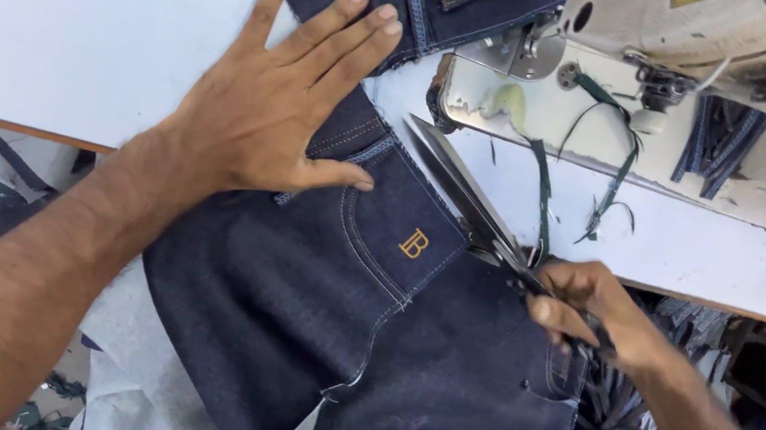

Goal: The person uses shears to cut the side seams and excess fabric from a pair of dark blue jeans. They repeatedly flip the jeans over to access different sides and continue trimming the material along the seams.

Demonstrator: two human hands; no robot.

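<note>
On the white table (76, 59), under our hands, lies the dark denim (320, 336), a jeans panel with back pocket (386, 235) up, running from our lap to the sewing machine (726, 2) at upper right. We read the step as trimming along the denim's right edge, next to the pocket seam.

Left hand (278, 119): flat on the denim, fingers fully spread, gripping nothing, just pinning the cloth above the pocket. Right hand (590, 310): fingers closed round the handles of the scissors (472, 202). Blades point up and away along the denim edge, tips near the machine bed; they look nearly closed, though we can't tell if cloth sits between them.

Next move, as we judge it: keep the panel taut with the left hand and line the blades up with the edge, clear of the pocket stitching.

Around: grey cloth (148, 402) under the denim at lower left, loose green threads (601, 182) on the table by the machine, dark denim strips (716, 140) near the machine base. In the way: machine bed close ahead of the scissor tips, threads beside the blades.
</note>
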